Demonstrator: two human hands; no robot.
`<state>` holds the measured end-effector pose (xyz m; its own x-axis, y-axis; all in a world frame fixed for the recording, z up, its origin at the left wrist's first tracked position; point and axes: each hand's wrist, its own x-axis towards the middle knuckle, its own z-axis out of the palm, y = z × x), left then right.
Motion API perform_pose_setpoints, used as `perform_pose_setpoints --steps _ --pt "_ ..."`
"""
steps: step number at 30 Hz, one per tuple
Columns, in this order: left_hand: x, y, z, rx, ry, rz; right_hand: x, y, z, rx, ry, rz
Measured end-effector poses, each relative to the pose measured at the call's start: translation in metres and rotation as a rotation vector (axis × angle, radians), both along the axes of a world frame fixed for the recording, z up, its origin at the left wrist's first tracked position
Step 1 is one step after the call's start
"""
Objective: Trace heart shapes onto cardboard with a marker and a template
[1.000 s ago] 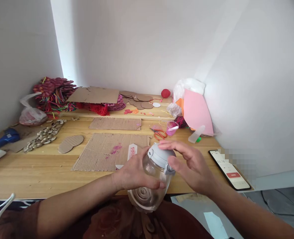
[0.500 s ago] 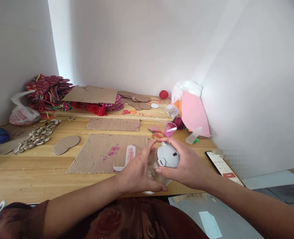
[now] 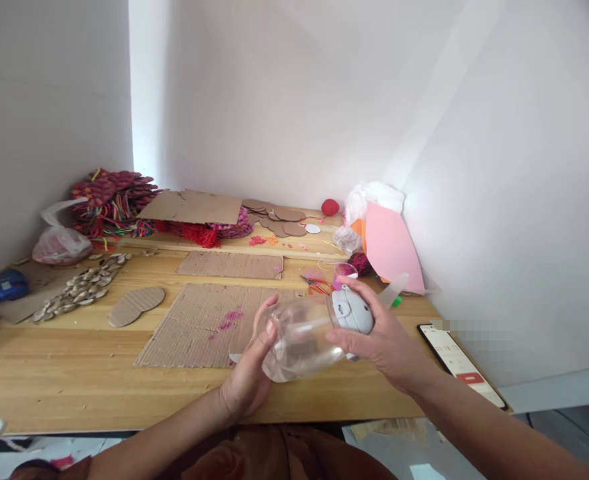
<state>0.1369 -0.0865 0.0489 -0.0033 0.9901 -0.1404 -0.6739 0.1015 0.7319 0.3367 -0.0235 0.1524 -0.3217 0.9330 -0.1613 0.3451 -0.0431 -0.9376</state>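
Crosswise, a clear bottle (image 3: 299, 343) is held above the wooden table (image 3: 99, 393), grey lid (image 3: 353, 311) rightward. The right hand (image 3: 393, 340) grips the lid end; the loosely curved left hand (image 3: 252, 375) holds the base.

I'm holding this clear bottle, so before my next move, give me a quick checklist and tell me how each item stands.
1. Left hand supporting the base end of the clear bottle: ok.
2. Right hand gripping the grey lid: ok, its fingers are around it.
3. Bottle upright: not ok, it is tipped well over towards its side, lid end to the right.
4. Lid fully tightened: cannot tell, the seam is too unclear.
5. Blue tool away from both hands: ok, it lies at the far left of the table.
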Motion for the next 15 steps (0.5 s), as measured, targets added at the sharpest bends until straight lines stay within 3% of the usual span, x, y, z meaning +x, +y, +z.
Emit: perform_pose_setpoints --steps 3,5,7,10,12,14,15 --pt "-0.005 -0.002 0.000 -0.057 -0.033 0.065 -0.003 -0.005 -0.002 0.039 -0.045 0.133" --pt "-0.010 -0.005 -0.002 -0.057 -0.055 0.058 -0.004 -0.010 0.002 0.147 -0.111 0.196" --pt "-0.015 -0.007 -0.004 -0.091 -0.119 -0.092 -0.004 -0.014 0.013 0.336 -0.210 0.325" --pt "-0.023 -0.010 -0.009 -0.205 -0.262 -0.461 -0.003 -0.011 0.035 0.630 -0.360 0.778" --pt "-0.027 -0.010 -0.012 -0.241 -0.309 -0.594 0.000 -0.001 0.048 0.826 -0.442 1.002" --pt "-0.031 -0.009 -0.015 -0.227 -0.326 -0.629 0.004 0.011 0.057 1.028 -0.520 1.028" --pt "-0.032 -0.009 -0.016 -0.210 -0.333 -0.613 0.007 0.017 0.060 1.095 -0.550 0.953"
